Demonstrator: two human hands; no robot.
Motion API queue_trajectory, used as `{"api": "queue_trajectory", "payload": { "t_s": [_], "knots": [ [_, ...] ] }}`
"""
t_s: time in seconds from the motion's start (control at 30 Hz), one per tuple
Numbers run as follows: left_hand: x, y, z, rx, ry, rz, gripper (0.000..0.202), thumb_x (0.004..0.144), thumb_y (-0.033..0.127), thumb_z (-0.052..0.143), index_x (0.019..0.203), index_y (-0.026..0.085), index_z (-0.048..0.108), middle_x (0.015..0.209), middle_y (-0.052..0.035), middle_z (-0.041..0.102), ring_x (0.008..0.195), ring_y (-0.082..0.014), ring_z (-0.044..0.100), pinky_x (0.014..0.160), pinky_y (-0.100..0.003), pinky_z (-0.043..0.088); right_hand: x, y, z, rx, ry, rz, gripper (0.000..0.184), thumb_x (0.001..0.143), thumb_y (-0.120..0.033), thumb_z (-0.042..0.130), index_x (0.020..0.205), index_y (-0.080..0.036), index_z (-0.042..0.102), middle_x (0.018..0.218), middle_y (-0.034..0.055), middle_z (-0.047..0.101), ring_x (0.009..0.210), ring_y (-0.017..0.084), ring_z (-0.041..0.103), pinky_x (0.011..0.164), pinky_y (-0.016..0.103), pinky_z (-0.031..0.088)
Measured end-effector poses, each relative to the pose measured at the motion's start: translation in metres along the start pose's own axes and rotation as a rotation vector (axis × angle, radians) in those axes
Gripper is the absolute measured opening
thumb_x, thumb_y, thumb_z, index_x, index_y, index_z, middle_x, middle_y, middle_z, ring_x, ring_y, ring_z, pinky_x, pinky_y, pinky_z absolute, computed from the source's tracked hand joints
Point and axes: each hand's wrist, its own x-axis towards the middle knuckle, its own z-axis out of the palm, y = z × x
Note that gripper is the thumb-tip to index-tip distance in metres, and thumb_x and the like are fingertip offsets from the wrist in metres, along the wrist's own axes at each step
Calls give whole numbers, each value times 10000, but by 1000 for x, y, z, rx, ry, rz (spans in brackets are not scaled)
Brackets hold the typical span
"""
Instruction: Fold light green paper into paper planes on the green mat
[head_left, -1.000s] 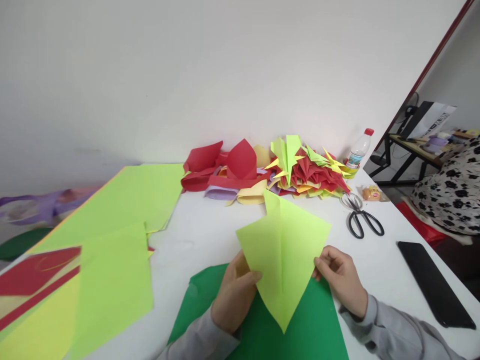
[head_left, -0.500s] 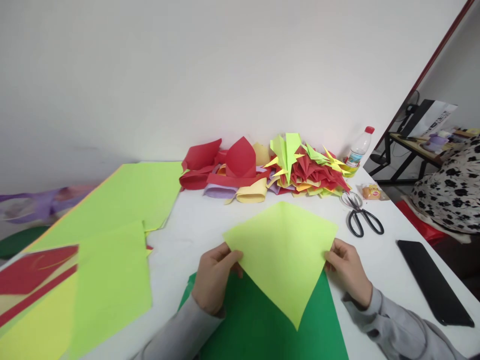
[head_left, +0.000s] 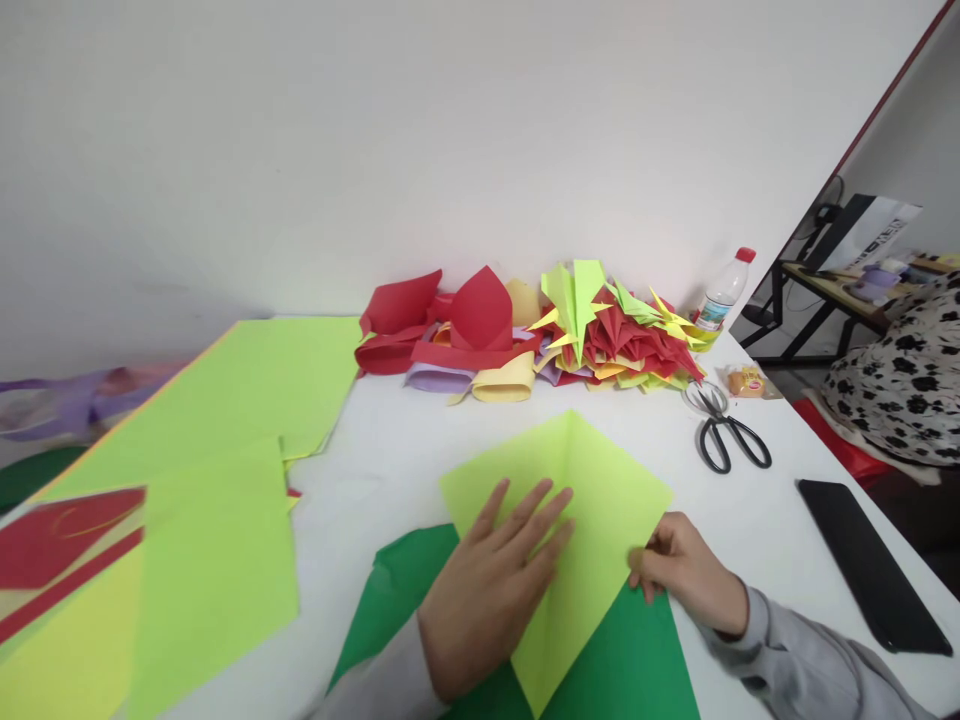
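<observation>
A lime-green sheet of paper [head_left: 600, 500] lies corner-up like a kite, with a faint crease down its middle. Beneath it is a dark green sheet [head_left: 637, 660]. My left hand [head_left: 502, 575] rests flat across the lime sheet's left half, fingers stretched out. At the sheet's right edge, my right hand [head_left: 679, 565] pinches the paper between thumb and curled fingers. The lime sheet's left lower edge is hidden under my left hand.
Lime sheets [head_left: 225, 540] cover the table's left side. Red paper shapes [head_left: 480, 310] and folded paper pieces [head_left: 615, 330] stand along the wall. Scissors [head_left: 724, 430], a bottle [head_left: 724, 290], a packaged snack [head_left: 746, 381] and a black phone [head_left: 870, 560] are at the right.
My left hand has let go of the sheet's left corner and moved right, flat onto the paper. The sheet's lower corner has swung left and down. My right hand has slid slightly down its edge.
</observation>
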Motion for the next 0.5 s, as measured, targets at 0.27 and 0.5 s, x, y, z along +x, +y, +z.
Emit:
{"api": "queue_trajectory", "payload": {
  "t_s": [0.27,0.5],
  "knots": [
    [-9,9,17,-145,-242,-114,692,791,537,604,1409,295,410,1503,-71,407,1427,-373,197,1124,-639,85,8,5,-19,-278,189,-31,140,717,-287,529,681,-170,598,540,-9,597,423,124,523,424,236,422],
    [-11,20,31,-113,-207,-161,762,783,681,513,1429,296,389,1519,-106,370,1414,-411,190,1102,-642,130,3,5,-15,-1095,408,-669,576,883,-323,548,1410,-155,389,1474,177,389,1368,323,348,1099,539,324]
  ]
}}
